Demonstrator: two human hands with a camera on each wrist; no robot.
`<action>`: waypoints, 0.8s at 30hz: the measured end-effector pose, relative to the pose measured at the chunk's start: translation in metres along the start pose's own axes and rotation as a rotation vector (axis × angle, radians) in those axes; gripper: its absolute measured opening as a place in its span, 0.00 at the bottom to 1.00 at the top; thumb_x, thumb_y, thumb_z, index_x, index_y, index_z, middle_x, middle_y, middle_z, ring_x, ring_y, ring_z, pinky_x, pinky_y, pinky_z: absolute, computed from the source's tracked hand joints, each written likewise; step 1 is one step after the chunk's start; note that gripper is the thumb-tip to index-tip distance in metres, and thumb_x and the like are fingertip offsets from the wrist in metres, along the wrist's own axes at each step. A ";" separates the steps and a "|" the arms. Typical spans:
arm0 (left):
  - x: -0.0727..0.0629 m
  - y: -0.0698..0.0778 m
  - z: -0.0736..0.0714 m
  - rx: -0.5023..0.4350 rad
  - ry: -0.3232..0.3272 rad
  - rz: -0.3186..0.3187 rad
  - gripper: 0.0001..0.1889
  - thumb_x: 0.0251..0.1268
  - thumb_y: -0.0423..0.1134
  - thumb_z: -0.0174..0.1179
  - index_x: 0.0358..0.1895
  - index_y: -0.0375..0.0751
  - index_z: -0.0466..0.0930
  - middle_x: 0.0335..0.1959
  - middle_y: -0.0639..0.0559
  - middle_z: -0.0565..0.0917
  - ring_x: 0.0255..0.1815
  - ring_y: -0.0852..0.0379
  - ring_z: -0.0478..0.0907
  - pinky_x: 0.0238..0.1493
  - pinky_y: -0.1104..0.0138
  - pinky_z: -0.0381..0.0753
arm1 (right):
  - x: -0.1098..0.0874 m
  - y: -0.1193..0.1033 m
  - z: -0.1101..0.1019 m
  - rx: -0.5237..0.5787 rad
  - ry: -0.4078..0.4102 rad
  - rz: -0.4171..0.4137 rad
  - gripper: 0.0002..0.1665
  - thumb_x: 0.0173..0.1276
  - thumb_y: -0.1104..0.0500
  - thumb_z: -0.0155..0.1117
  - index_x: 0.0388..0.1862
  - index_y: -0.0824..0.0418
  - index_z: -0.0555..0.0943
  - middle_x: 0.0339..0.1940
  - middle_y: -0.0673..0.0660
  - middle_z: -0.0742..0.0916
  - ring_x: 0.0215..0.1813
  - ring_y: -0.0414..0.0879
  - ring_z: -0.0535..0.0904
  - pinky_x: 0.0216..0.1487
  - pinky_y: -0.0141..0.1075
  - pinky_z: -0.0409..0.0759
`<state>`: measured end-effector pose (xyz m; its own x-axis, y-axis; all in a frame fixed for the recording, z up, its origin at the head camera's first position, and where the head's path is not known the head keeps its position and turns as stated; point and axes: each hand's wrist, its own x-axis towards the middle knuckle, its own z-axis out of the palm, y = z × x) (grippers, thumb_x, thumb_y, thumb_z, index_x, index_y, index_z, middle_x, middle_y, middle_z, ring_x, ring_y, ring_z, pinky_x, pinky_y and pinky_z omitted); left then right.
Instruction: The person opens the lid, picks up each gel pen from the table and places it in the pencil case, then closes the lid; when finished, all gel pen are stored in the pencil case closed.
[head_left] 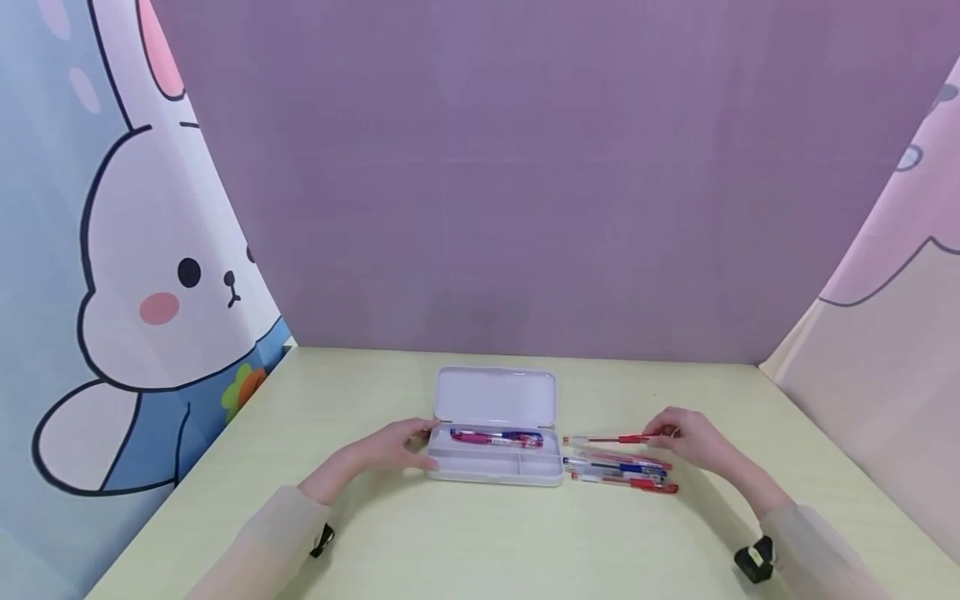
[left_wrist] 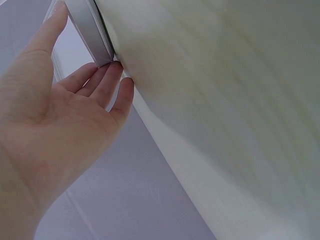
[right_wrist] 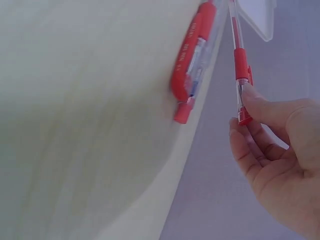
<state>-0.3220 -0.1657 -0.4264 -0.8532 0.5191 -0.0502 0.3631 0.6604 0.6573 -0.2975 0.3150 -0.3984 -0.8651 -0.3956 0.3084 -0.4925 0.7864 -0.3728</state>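
A white pencil case [head_left: 476,467] lies with its lid raised at the back. My left hand [head_left: 393,446] grips its left end, thumb at the front edge and fingers at the back; the left wrist view shows the fingertips against the case's end wall [left_wrist: 90,30]. Inside the long rear compartment are pens [head_left: 487,437] with red and blue parts. My right hand [head_left: 693,437] pinches a clear-barrelled red gel pen [right_wrist: 241,65] by its capped end between thumb and fingers. The pen points left toward the case. Several red and blue pens [head_left: 626,471] lie just in front of it.
The front of the case has two smaller compartments, split by a divider [head_left: 519,463]. A pale wooden table [head_left: 465,542] carries everything. A purple panel [head_left: 525,183] rises behind, with cartoon-printed curtains [head_left: 165,250] at the sides.
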 end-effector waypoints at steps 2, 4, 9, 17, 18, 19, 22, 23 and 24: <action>0.000 0.000 0.000 0.000 -0.001 -0.003 0.41 0.53 0.51 0.68 0.69 0.37 0.62 0.65 0.37 0.69 0.66 0.40 0.65 0.66 0.46 0.64 | 0.001 -0.002 -0.001 -0.007 0.025 -0.023 0.05 0.55 0.66 0.70 0.32 0.60 0.84 0.27 0.46 0.82 0.29 0.32 0.72 0.30 0.29 0.76; 0.000 0.000 0.000 0.004 0.000 -0.006 0.41 0.53 0.51 0.68 0.69 0.37 0.62 0.65 0.37 0.69 0.66 0.40 0.65 0.66 0.46 0.64 | 0.003 -0.004 -0.001 -0.010 0.043 -0.039 0.05 0.54 0.66 0.70 0.31 0.59 0.84 0.27 0.46 0.81 0.29 0.32 0.72 0.30 0.29 0.77; -0.001 0.001 -0.001 0.009 0.003 -0.011 0.41 0.54 0.49 0.67 0.69 0.36 0.62 0.66 0.36 0.68 0.66 0.39 0.65 0.67 0.45 0.63 | 0.007 -0.010 0.000 0.003 0.054 -0.041 0.06 0.54 0.65 0.70 0.32 0.59 0.84 0.27 0.46 0.82 0.29 0.32 0.73 0.31 0.29 0.78; -0.001 0.002 -0.001 0.014 -0.004 -0.006 0.42 0.54 0.50 0.67 0.69 0.35 0.61 0.66 0.35 0.67 0.66 0.38 0.64 0.66 0.45 0.63 | 0.014 -0.023 0.010 0.067 -0.008 0.016 0.05 0.59 0.62 0.68 0.35 0.59 0.84 0.29 0.48 0.82 0.29 0.36 0.72 0.30 0.28 0.76; -0.001 0.002 -0.001 0.014 -0.004 -0.003 0.42 0.54 0.50 0.67 0.69 0.34 0.61 0.66 0.35 0.67 0.66 0.38 0.64 0.66 0.45 0.63 | 0.015 -0.024 0.011 0.070 -0.007 0.018 0.05 0.59 0.62 0.68 0.35 0.59 0.84 0.29 0.48 0.82 0.28 0.36 0.72 0.30 0.28 0.76; -0.001 0.002 -0.002 0.012 -0.004 -0.002 0.42 0.54 0.50 0.67 0.68 0.34 0.61 0.66 0.35 0.67 0.66 0.38 0.64 0.66 0.45 0.63 | 0.017 -0.026 0.013 0.072 -0.006 0.018 0.05 0.59 0.62 0.67 0.35 0.59 0.84 0.29 0.48 0.82 0.28 0.36 0.72 0.30 0.28 0.76; -0.002 0.002 -0.002 0.011 -0.005 0.003 0.42 0.54 0.50 0.67 0.68 0.34 0.61 0.66 0.35 0.68 0.66 0.38 0.65 0.66 0.45 0.64 | 0.021 -0.030 0.018 0.079 0.005 0.008 0.05 0.59 0.63 0.67 0.35 0.58 0.84 0.29 0.48 0.82 0.28 0.36 0.72 0.29 0.28 0.75; -0.002 0.003 -0.002 0.010 -0.005 0.002 0.42 0.54 0.50 0.67 0.68 0.34 0.61 0.66 0.35 0.68 0.66 0.38 0.65 0.66 0.45 0.64 | 0.023 -0.031 0.019 0.084 0.008 0.004 0.05 0.59 0.63 0.67 0.35 0.58 0.84 0.29 0.48 0.82 0.28 0.36 0.72 0.29 0.28 0.75; -0.002 0.003 -0.002 0.011 -0.005 0.001 0.42 0.54 0.50 0.67 0.69 0.34 0.61 0.66 0.35 0.68 0.66 0.38 0.64 0.66 0.45 0.63 | 0.025 -0.033 0.021 0.091 0.010 0.002 0.05 0.60 0.63 0.67 0.36 0.58 0.84 0.29 0.48 0.82 0.28 0.36 0.72 0.29 0.28 0.75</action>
<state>-0.3199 -0.1661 -0.4228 -0.8509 0.5226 -0.0533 0.3680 0.6655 0.6494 -0.3045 0.2692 -0.3968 -0.8654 -0.3888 0.3160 -0.4976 0.7410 -0.4509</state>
